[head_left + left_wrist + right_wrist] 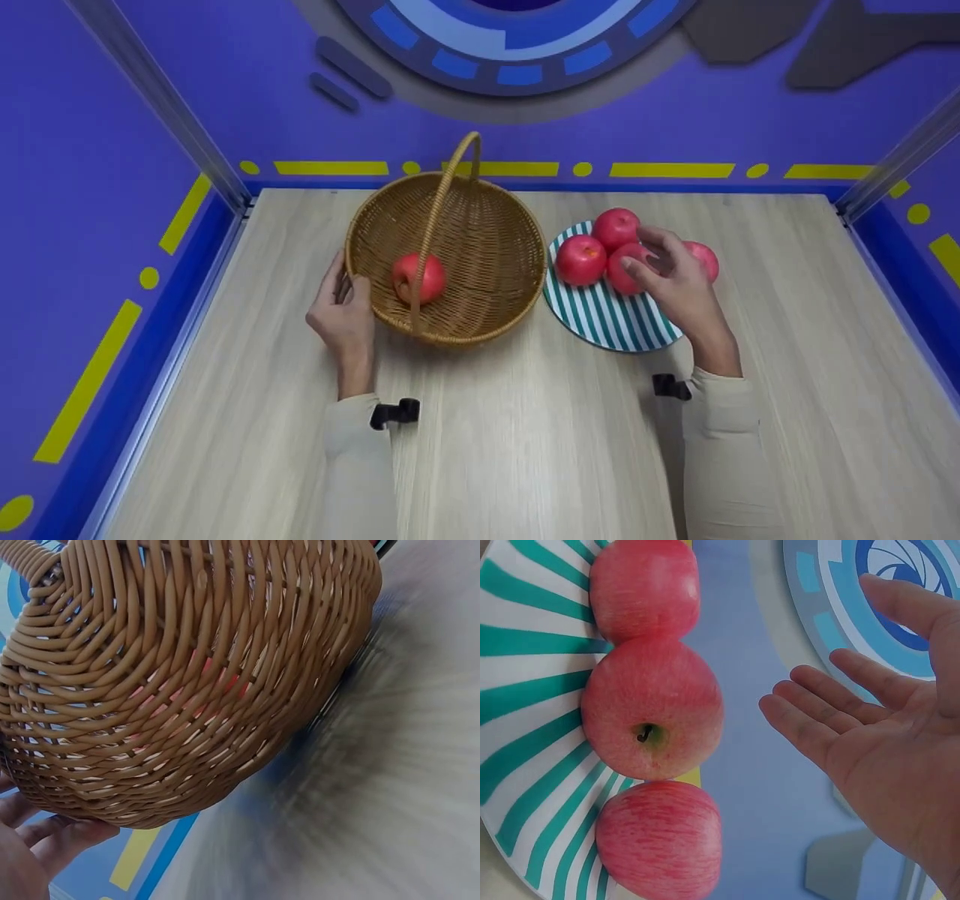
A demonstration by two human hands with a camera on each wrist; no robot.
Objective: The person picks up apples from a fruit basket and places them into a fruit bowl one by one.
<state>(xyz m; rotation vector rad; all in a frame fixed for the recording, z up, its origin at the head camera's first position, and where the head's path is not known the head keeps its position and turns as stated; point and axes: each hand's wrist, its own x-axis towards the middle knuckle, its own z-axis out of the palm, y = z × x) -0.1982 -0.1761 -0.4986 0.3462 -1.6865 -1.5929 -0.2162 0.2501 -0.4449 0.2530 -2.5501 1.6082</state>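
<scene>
My left hand [343,319] grips the left rim of a brown wicker basket [487,247], thumb near the rim and fingers along the outer side. In the left wrist view its fingers [71,840] lie against the weave [195,690]. One red apple [429,279] lies inside the basket, below its tall arched handle [442,199]. My right hand [679,289] hovers over a green-and-white striped plate [615,326] bearing several red apples [581,260]. Its fingers are spread and relaxed, holding nothing; the right wrist view shows them apart from the nearest apple [652,709].
The plate stands just right of the basket on a pale wooden table [487,442]. A blue back wall [262,112] with yellow marks rises behind the table's far edge. Side walls [67,247] enclose it left and right.
</scene>
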